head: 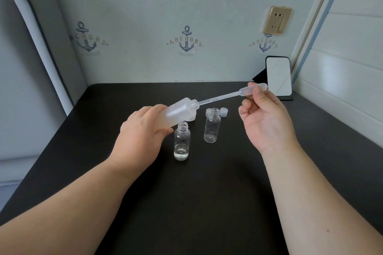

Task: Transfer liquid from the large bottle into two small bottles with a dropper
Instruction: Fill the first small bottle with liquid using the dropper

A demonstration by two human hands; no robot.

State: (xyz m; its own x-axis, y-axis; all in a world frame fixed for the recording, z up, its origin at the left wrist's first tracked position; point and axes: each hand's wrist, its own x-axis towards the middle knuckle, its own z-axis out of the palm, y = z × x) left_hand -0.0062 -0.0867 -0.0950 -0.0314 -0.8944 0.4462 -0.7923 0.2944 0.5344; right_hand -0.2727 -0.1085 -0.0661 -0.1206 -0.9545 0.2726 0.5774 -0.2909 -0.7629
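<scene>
At the left, above the black table (145, 203): left hand (141, 132) wrapped around the frosted large bottle (178, 111), fingers and thumb curled tight on its body, bottle tipped nearly flat with the open neck aimed right. Just under that grip, the near small bottle (182, 143) — upright, uncapped, a little clear liquid at the bottom. Past the big bottle's mouth, the dropper (228, 95) — thin tip pushed into the neck, stem slanting up to the right. Below the stem, a second small bottle (211, 125), upright, open, seemingly dry, with two small clear caps (223, 112) just behind it. At the stem's upper end, right hand (267, 118) pinching the bulb between thumb and forefinger, other fingers loosely curled. Beyond that pinch, a phone on a stand (278, 77) against the wall.
</scene>
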